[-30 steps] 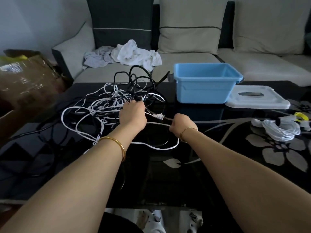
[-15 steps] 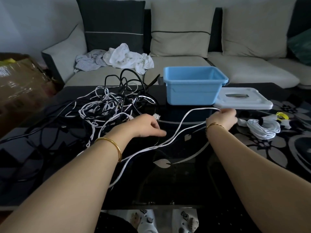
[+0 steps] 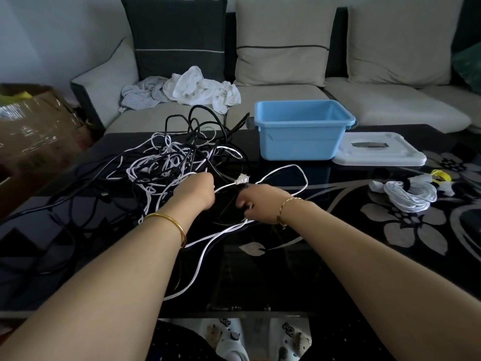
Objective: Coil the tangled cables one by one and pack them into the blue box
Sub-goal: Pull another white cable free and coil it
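A tangle of white and black cables (image 3: 171, 162) lies on the left half of the black glass table (image 3: 338, 256). My left hand (image 3: 195, 191) is closed on a white cable (image 3: 294, 166) at the tangle's right edge, near its white plug (image 3: 242, 179). My right hand (image 3: 260, 201) sits just right of it, fingers curled around the same white cable, which loops out to the right and trails down toward me. The blue box (image 3: 299, 136) stands open behind, with no cables visible inside.
A white lid (image 3: 377, 151) lies right of the box. A coiled white cable bundle (image 3: 408, 194) with a yellow tie rests at the table's right. A sofa with cushions and crumpled cloths (image 3: 197, 89) stands behind; a cardboard box (image 3: 33, 126) sits at the left.
My right hand had pulled the white cable far out to the right, then came back in beside my left hand. A slack loop now lies toward the box.
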Tool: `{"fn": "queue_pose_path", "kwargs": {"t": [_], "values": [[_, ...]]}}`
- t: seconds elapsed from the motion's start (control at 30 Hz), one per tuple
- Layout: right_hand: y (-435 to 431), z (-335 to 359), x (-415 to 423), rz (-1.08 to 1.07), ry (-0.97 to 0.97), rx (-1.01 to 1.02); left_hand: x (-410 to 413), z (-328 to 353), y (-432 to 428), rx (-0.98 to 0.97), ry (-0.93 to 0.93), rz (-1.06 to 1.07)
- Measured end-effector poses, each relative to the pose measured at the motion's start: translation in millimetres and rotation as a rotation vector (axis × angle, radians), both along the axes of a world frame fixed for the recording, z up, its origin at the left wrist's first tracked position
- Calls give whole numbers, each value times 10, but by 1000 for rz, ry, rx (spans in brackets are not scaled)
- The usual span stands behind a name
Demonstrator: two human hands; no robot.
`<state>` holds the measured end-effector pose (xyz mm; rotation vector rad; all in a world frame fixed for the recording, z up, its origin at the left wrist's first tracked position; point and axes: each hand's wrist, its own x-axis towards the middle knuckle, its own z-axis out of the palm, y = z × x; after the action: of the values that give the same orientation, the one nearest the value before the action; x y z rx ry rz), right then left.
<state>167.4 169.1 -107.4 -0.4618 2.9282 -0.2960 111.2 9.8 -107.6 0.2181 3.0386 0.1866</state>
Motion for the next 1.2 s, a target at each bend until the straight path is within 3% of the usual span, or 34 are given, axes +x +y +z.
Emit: {"fn": "queue_pose_path", "kwargs": {"t": [0.1,0.2,0.27,0.4,0.5,0.57,0.67,0.77,0.83,0.9,1.0,1.1,1.2], "values": [[169,-61,-49,-103,-40,-35,-57,23,-21,243,-4,15],[416,29,-72,-458,143,58,-9,207,30,930,-160,116],[563,92,-19,-644,182,108,49,333,70,1269,-289,161],[473,247,15,-624,296,102,122,466,192,1552,-464,126],[186,428,39,-478,309,-358,151,525,285,1678,-479,96],[23,449,62,-408,46,-798,148,547,312,1741,-505,72],[-26,389,87,-371,-361,-1300,136,504,304,1660,-492,42],[53,343,67,-385,-397,-1458,109,402,233,1518,-443,62],[116,318,40,-464,-259,-1347,89,328,172,1274,-319,133],[190,295,14,-598,-105,-1205,24,211,80,907,-140,214],[326,260,-32,-742,16,-1083,-87,27,-50,503,-36,212],[507,163,-111,-876,228,-846,-110,-87,-102,276,-3,147],[631,69,-149,-952,278,-756,-95,-142,-104,185,30,111]]}}
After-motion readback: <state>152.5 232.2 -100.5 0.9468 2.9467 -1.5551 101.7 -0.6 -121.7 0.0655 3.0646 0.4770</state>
